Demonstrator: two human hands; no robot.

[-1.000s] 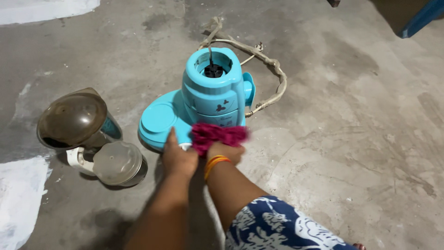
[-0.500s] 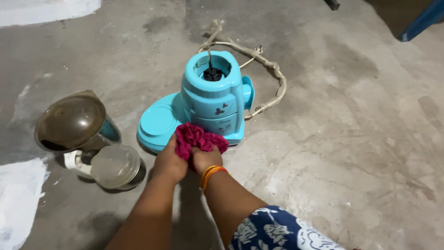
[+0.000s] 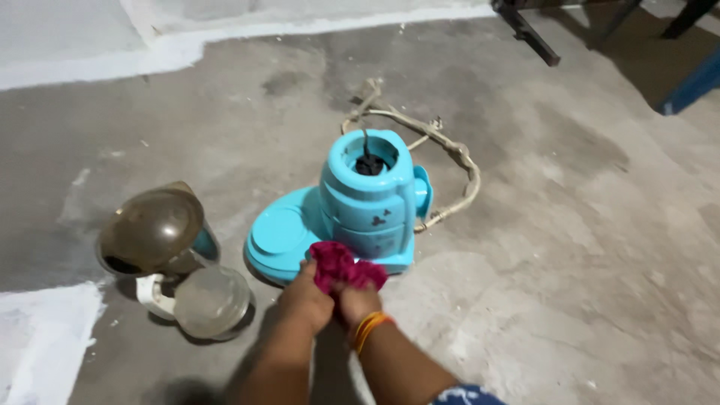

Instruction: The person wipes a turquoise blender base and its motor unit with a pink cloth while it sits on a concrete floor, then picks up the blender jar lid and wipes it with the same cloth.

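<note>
Rough, matt concrete floor (image 3: pixel 585 247), stained dark in patches, with chalky white paint along its edges. On it, a smooth, glossy turquoise plastic mixer base (image 3: pixel 352 214). A soft, crumpled magenta cloth (image 3: pixel 341 266) is bunched against its lower front. The cord (image 3: pixel 442 150) behind looks dull, grimy and fabric-covered. To the side, a brownish, cloudy plastic jar lid (image 3: pixel 154 229) with a faint sheen, and a smaller frosted, translucent one (image 3: pixel 210 300).

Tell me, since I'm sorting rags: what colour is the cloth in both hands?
Magenta-red cloth, seen best in the head view against the turquoise mixer base.
</note>
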